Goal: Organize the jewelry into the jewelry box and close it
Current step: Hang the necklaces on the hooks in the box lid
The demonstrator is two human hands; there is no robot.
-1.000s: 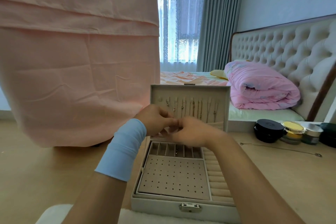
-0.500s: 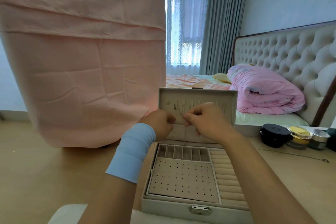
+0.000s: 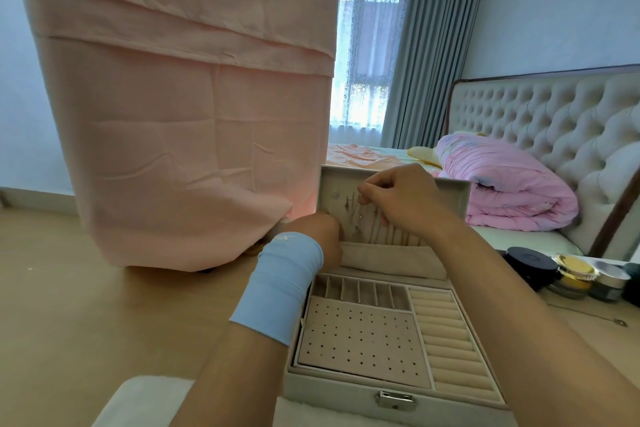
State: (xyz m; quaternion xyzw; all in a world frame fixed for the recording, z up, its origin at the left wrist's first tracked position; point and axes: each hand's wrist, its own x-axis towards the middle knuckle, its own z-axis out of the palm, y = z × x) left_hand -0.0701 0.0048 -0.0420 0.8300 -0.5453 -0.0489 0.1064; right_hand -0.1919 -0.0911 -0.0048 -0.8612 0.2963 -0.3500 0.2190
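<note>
Beige box [image 3: 329, 395] sits open on the tabletop, lid [image 3: 450, 198] upright so necklaces hang straight. Right hand [image 3: 405, 199] pinches a chain [image 3: 360, 208] at the hooks. Left hand [image 3: 318, 236] curls lower down; whether it steadies the tail, I cannot tell.

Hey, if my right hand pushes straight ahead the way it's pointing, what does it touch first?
Likely the beige padded inside of the grey jewelry box's open lid; the right hand looks nearly there, depth unclear.
</note>
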